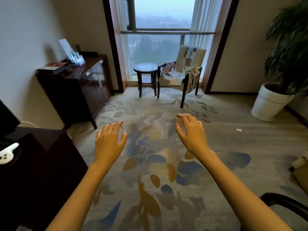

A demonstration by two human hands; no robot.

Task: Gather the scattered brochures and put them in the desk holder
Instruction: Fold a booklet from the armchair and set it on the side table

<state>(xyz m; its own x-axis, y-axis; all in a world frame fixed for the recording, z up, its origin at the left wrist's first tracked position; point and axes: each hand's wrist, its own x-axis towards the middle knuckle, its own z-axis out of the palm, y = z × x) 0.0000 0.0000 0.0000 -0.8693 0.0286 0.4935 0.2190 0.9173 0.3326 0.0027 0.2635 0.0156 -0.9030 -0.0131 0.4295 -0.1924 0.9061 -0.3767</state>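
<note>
Plainly left hand point(109, 142) grip spread, right hand point(191, 130) grip spread, both holding nothing

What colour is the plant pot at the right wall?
The pot is white; the head view shows it.

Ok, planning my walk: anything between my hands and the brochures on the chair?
Nothing visible: only carpet lies between the left hand, the right hand and the brochures on the chair; the table stands aside.

The cushioned chair point(201, 57) holds scattered brochures point(173, 74).
</note>
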